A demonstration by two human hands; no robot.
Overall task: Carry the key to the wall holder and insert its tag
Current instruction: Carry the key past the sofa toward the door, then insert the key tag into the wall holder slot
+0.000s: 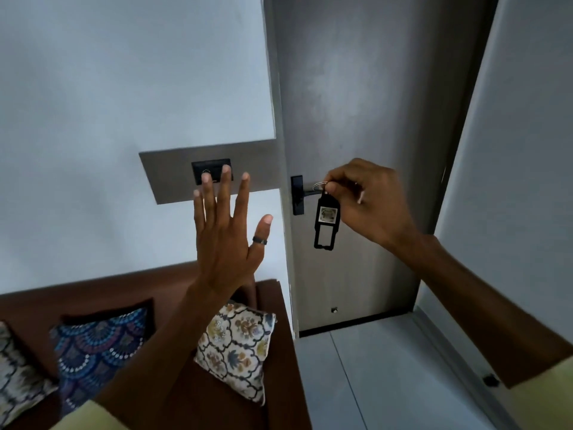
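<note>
My right hand [369, 203] pinches the ring of the key in front of the grey door. The black rectangular tag [326, 223] hangs straight down from my fingers, just right of the black door handle [298, 195]; the key itself is hidden in my grip. The black wall holder [210, 169] sits on a grey panel [167, 175] left of the door. My left hand [226, 231] is raised flat with fingers spread, its fingertips overlapping the holder's lower part. It holds nothing.
A brown sofa [186, 383] stands below the panel with a blue patterned cushion [99, 346] and a cream floral cushion [238, 349]. The grey door [356, 103] is shut. Pale floor tiles [387, 377] lie in front of it.
</note>
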